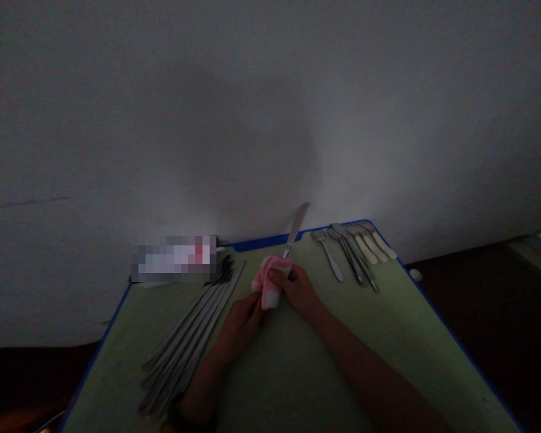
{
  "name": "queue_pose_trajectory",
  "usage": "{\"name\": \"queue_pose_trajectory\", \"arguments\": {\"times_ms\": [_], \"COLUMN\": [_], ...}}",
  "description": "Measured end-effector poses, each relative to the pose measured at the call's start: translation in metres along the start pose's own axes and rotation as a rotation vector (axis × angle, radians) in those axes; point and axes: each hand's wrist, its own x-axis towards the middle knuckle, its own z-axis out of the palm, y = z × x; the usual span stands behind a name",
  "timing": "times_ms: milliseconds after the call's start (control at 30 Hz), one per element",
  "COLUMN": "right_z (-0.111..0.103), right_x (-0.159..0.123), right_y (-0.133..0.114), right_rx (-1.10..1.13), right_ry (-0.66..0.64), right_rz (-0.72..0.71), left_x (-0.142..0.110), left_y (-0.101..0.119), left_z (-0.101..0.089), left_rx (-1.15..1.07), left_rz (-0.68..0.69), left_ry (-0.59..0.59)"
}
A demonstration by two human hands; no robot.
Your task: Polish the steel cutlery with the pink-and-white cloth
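Observation:
My right hand (pixel 297 290) is closed round a pink and white cloth (pixel 269 278), wrapped about the lower part of a table knife (pixel 296 227). The bare blade sticks up and away towards the wall. My left hand (pixel 242 322) is closed just below the cloth; it seems to grip the knife's handle, which is hidden. Both hands hover over the middle of a green table top (pixel 342 355) with a blue edge.
A row of several long metal utensils (pixel 193 337) lies to the left of my hands. Several spoons and pale-handled pieces (pixel 354 249) lie at the back right. A blurred box (pixel 174 258) stands at the back left. A pale wall rises directly behind the table.

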Motion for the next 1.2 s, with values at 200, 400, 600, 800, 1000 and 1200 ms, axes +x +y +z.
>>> {"name": "queue_pose_trajectory", "arguments": {"times_ms": [200,400,600,800,1000,1200], "right_z": [0.001,0.001,0.002,-0.005,-0.04,-0.056], "right_x": [0.007,0.008,0.001,0.002,0.021,0.03], "right_y": [0.008,0.006,0.004,0.001,0.0,-0.007], "right_rx": [0.378,0.459,0.053,-0.026,0.057,0.117], "right_ry": [0.152,0.135,0.109,0.175,0.462,0.681], "right_rz": [0.115,0.128,-0.05,-0.108,-0.135,-0.194], "left_x": [-0.003,-0.006,-0.002,0.0,-0.001,-0.005], "left_y": [-0.001,0.004,0.003,-0.001,0.004,-0.004], "left_z": [0.001,-0.003,0.006,0.014,0.012,0.007], "left_rx": [0.047,-0.01,0.091,0.334,0.482,0.349], "left_rz": [-0.037,0.038,-0.028,-0.043,-0.002,0.109], "left_ry": [-0.058,-0.077,0.033,0.058,-0.032,-0.1]}}
